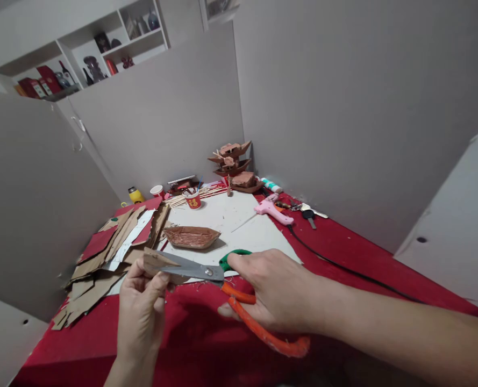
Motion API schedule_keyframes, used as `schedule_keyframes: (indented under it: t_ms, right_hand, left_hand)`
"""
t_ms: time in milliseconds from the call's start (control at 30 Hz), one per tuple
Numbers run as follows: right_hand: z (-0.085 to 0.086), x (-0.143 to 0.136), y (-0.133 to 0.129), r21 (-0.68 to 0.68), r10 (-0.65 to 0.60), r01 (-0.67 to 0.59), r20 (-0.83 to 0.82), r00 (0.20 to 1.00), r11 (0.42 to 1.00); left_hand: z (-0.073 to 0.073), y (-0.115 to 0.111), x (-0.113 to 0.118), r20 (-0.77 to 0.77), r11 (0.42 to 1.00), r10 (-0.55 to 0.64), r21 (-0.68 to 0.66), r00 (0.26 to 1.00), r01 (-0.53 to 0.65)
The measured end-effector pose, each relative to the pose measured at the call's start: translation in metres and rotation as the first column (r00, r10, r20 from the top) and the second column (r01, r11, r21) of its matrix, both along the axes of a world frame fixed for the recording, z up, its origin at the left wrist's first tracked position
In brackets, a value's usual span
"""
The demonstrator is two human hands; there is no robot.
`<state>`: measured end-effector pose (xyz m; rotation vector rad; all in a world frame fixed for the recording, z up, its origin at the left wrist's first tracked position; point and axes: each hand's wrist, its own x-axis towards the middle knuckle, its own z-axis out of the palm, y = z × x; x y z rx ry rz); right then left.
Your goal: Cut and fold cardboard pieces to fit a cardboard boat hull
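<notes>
My left hand point(142, 303) pinches a small piece of brown cardboard point(154, 260) between thumb and fingers. Scissors point(198, 270) with one green and one orange handle are in my right hand point(273, 287), whose fingers are wrapped round the handles. The blades point left and lie at the cardboard piece, a little apart, near my left thumb. Just beyond the blades, a brown cardboard boat hull point(192, 237) rests on a white sheet point(242, 215).
Stacked cardboard strips point(97, 269) lie at the left of the red tabletop point(190, 344). Finished boat models point(230, 158), a red cup point(193, 200) and thin sticks stand farther back. A pink glue gun point(273, 209) with a black cord and keys point(309, 216) lie at the right.
</notes>
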<state>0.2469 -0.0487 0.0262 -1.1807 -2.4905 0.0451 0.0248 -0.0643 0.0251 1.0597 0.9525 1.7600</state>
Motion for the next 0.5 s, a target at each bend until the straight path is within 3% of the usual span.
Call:
schedule_keyframes:
  t_ms: [333,500]
  right_hand:
    - [-0.009,-0.001,0.004,-0.003,0.032,-0.032,-0.049,0.998,0.999]
    - [-0.018,-0.001,0.005,-0.001,0.049,-0.050,-0.102,0.994,0.999]
  left_hand:
    - [0.002,0.000,0.008,0.066,0.999,0.053,-0.017,0.996,-0.052]
    - [0.002,-0.001,0.011,0.076,1.000,0.011,-0.010,0.997,-0.011]
